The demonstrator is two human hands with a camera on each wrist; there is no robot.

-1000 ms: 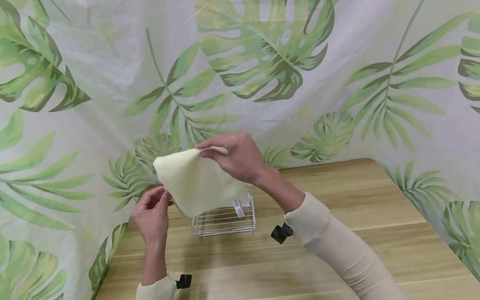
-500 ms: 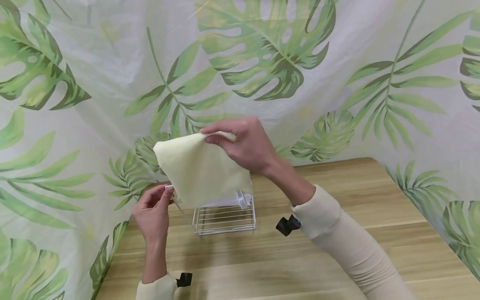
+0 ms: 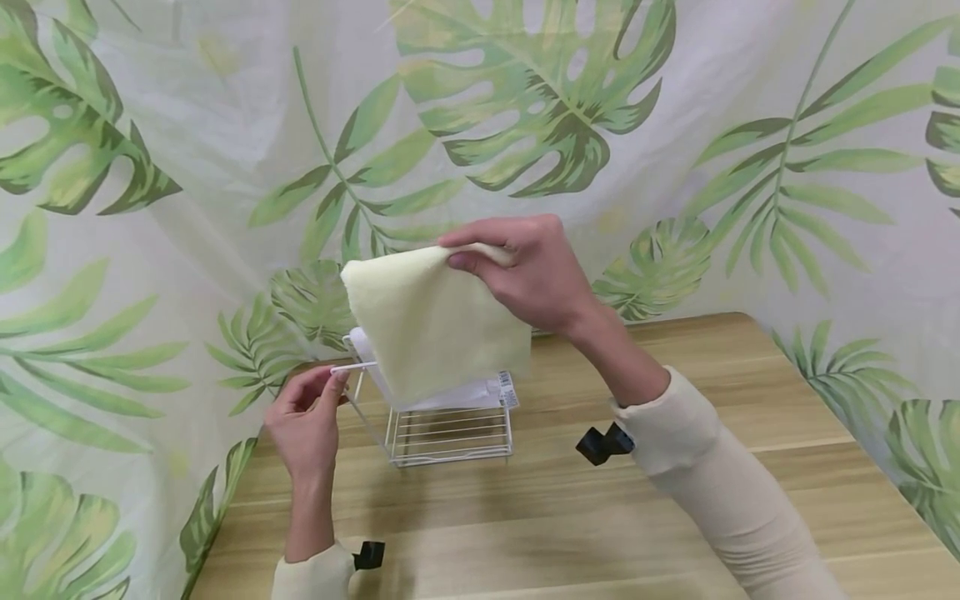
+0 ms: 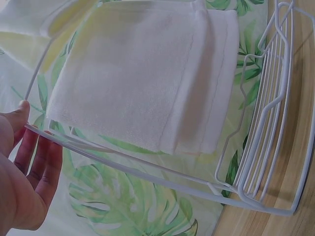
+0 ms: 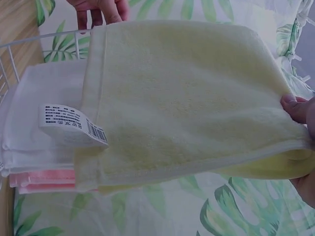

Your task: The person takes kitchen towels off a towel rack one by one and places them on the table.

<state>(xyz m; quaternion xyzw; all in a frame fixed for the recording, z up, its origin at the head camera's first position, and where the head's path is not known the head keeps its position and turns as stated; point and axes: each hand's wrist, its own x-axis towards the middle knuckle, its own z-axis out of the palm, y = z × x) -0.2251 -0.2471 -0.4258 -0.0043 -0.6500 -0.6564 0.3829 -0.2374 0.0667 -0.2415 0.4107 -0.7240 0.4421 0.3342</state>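
Note:
My left hand pinches the upper corner of a white wire rack between thumb and fingers. With thumb against fingers, my right hand grips the top edge of a folded pale yellow towel, which hangs down over the rack's upper part. Behind and below it, a folded white towel lies in the rack. Pink folded cloth shows under the white towel in the right wrist view. A printed label sticks out at the yellow towel's lower edge.
The rack stands on a wood-grain table, near its back left. A leaf-print curtain hangs behind and at both sides. A black wrist camera sits at the right cuff, another camera at the left.
My right hand has moved up and to the right with the yellow towel, uncovering the rack's upper bar and part of the white towel. The left hand has kept its place.

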